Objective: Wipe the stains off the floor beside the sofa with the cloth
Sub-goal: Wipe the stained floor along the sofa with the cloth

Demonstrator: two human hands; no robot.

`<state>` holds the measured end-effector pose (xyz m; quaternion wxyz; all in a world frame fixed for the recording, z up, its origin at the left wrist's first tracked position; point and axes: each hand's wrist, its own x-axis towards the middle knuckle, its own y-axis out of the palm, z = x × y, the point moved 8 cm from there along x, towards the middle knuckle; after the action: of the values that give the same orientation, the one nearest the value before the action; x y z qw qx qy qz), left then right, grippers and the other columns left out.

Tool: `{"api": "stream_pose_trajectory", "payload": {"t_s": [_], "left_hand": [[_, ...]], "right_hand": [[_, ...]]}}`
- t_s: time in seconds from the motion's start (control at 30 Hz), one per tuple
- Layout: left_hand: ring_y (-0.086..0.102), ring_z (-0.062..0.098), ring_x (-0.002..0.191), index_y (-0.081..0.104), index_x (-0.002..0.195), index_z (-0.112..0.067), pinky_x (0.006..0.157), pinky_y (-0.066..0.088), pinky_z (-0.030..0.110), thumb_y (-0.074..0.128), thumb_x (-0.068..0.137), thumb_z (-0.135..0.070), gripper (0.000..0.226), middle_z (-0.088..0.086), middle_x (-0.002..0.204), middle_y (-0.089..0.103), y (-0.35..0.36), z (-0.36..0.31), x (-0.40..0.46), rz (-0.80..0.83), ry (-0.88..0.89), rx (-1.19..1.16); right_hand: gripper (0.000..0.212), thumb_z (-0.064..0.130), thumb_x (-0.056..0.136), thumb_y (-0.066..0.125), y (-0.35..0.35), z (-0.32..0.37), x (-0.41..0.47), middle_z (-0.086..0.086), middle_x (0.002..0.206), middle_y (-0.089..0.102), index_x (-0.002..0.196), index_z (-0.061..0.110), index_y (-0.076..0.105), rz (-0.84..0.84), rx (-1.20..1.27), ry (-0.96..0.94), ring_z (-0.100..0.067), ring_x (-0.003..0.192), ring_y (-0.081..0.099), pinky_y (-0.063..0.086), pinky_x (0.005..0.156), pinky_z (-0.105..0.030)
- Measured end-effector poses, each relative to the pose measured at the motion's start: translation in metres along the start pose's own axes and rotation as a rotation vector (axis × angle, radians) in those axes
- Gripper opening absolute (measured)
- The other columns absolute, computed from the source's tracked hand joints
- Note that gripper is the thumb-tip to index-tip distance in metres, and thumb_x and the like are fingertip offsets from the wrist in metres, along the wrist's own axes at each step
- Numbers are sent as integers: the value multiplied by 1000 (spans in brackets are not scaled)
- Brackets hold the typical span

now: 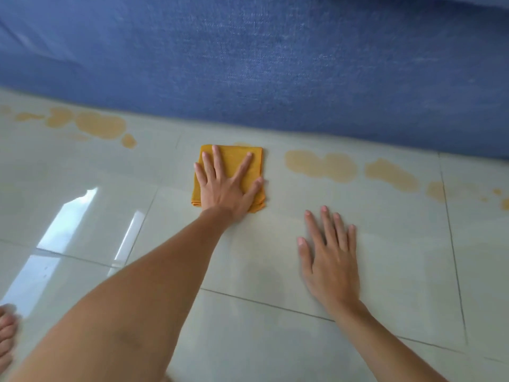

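Observation:
A folded orange cloth (pixel 232 158) lies on the pale tiled floor (pixel 248 271), close to the base of the blue sofa (pixel 248 64). My left hand (pixel 225 188) presses flat on the cloth with its fingers spread. My right hand (pixel 330 260) rests palm down on the bare floor, to the right of the cloth and nearer me, holding nothing. Yellowish stains run along the sofa's edge: one group (pixel 100 125) to the left of the cloth, another group (pixel 322 165) to its right, trailing off into small spots (pixel 391 175). A bit of stain shows at the cloth's far edge.
The sofa's front fills the whole upper part of the view and bounds the floor. A bare foot (pixel 7 332) shows at the lower left edge. Bright window reflections (pixel 68 216) lie on the glossy tiles to the left.

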<state>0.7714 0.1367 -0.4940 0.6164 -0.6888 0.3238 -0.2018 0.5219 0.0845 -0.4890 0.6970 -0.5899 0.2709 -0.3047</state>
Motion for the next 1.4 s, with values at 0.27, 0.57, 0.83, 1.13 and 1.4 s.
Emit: {"api": "stream_pose_trajectory", "payload": {"t_s": [0.27, 0.57, 0.83, 1.13, 1.4], "left_hand": [[-7, 46, 150, 7, 151, -54, 117, -4, 64, 13, 87, -77, 69, 21, 165, -8, 6, -40, 48, -4, 74, 24], [1, 47, 150, 13, 151, -53, 118, 3, 64, 21, 89, -74, 66, 21, 165, 0, 18, -50, -66, -21, 213, 37], [1, 43, 151, 11, 149, -58, 120, 3, 61, 21, 88, -76, 64, 19, 165, -1, 4, 51, -94, -35, 4, 55], [-8, 43, 151, 5, 149, -58, 119, -5, 62, 8, 84, -80, 68, 16, 165, -9, -1, 3, 54, 6, -81, 52], [-8, 44, 150, 6, 150, -56, 117, -4, 64, 11, 86, -77, 68, 16, 165, -9, 24, -119, 13, 63, 190, 57]], "right_hand": [[57, 43, 98, 31, 2, 2, 1, -8, 160, 28, 151, 23, 35, -33, -11, 6, -30, 148, 25, 15, 120, -53], [54, 36, 95, 35, -18, -11, 0, -12, 155, 39, 144, 15, 46, -106, 204, -31, -30, 144, 33, 18, 119, -55], [65, 48, 94, 22, -6, -47, -6, -7, 161, 25, 153, 22, 29, 12, -11, 108, -29, 150, 18, 9, 120, -58], [60, 43, 96, 33, -3, -46, -5, -8, 160, 27, 151, 20, 33, -52, -25, 90, -30, 149, 21, 10, 120, -58], [58, 45, 95, 36, -10, -50, -5, -4, 159, 32, 149, 25, 38, -62, 33, 94, -28, 147, 28, 13, 121, -52]]}}
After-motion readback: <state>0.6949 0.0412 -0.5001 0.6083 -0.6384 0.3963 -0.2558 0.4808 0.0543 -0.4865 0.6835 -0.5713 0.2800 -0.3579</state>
